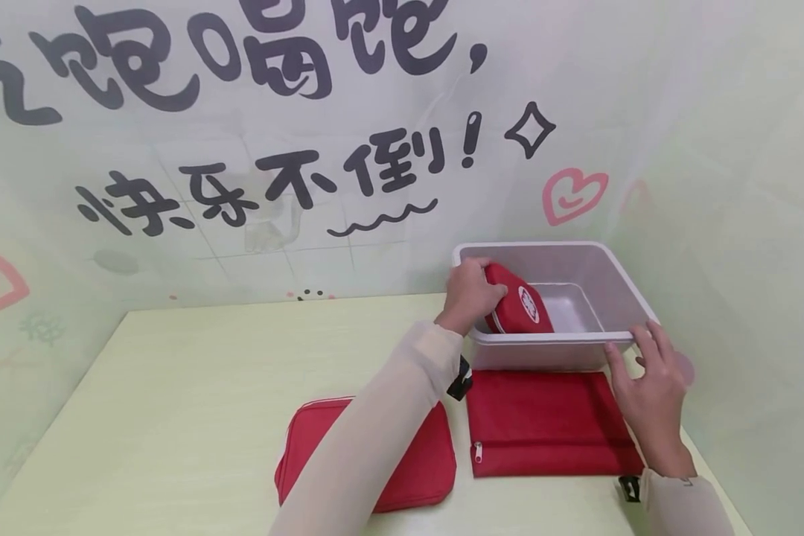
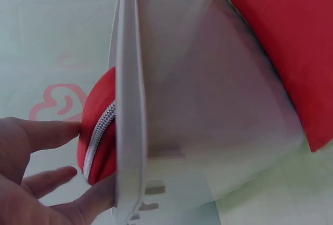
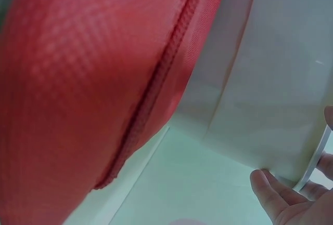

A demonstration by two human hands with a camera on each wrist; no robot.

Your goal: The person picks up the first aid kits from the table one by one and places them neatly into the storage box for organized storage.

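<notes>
A light grey plastic bin [image 1: 543, 359] stands at the back right of the table. My left hand [image 1: 470, 294] reaches over its left side and pinches a small red zip pouch [image 1: 519, 307] with a white oval label. The pouch leans inside the bin's left end. In the left wrist view its silver zipper [image 2: 99, 134] shows above the bin rim [image 2: 131, 105], between finger and thumb. My right hand [image 1: 653, 394] grips the bin's front right corner, fingers over the rim and thumb outside; the right wrist view shows those fingers [image 3: 273, 191] at the rim.
A flat red zip pouch [image 1: 549, 417] lies right in front of the bin. Another red zip case [image 1: 412, 476] lies to its left, partly hidden under my left forearm. A printed wall sheet [image 1: 375, 260] stands behind the table [image 1: 194, 402] and along its sides.
</notes>
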